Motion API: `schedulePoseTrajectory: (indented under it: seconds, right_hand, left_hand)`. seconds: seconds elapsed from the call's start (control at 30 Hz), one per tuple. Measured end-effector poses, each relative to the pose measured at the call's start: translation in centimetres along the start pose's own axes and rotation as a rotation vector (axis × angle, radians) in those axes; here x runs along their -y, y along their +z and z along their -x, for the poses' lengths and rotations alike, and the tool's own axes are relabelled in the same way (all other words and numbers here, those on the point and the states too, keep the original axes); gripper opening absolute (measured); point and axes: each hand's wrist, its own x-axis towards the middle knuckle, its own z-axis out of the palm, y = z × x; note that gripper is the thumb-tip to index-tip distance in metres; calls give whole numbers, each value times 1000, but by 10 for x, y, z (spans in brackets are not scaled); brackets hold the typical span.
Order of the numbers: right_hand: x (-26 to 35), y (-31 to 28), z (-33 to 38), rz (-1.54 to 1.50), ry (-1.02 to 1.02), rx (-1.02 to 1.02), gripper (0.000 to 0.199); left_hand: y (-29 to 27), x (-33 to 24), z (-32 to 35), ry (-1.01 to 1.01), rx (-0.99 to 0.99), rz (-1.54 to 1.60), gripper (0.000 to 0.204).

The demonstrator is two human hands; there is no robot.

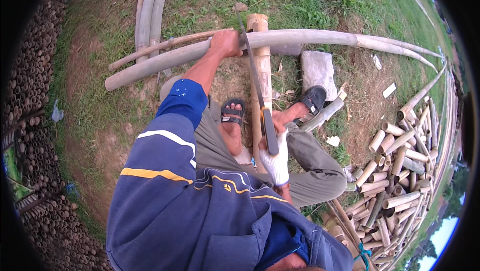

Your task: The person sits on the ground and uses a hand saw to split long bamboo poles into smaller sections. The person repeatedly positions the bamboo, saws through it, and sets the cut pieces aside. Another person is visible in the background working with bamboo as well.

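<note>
A long grey bamboo pole (305, 37) lies crosswise over an upright-running bamboo support (260, 71). My bare left hand (226, 44) is closed round the pole, just left of the blade. In my right hand (276, 163), which wears a white knit glove, is the dark handle of a handsaw (269, 128). The saw's narrow blade points away from me and crosses the pole beside the support. Whether its teeth have cut into the bamboo is too small to tell. A thinner bamboo pole (170, 42) runs along the far side of the grey one.
Several bamboo lengths (148, 16) lie at the far left. A stone block (317, 71) sits beyond my sandalled right foot (314, 99), near a short bamboo piece (325, 112). Cut bamboo pieces (400, 198) are heaped at right; stacked bamboo (37, 71) lines the left.
</note>
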Motion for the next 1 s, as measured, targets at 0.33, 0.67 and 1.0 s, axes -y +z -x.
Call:
schedulePoseTrajectory:
  seconds: [0.33, 0.67, 1.0]
  right_hand:
    - [-1, 44, -129, 22, -185, -12, 65]
    - [-1, 13, -47, 106, -168, 10, 70]
    - [-10, 49, -118, 93, -350, -105, 69]
  left_hand:
    - [-13, -7, -9, 99, 4, -55, 61]
    - [2, 4, -2, 44, 25, -10, 60]
    - [-5, 8, -18, 110, 21, -25, 63]
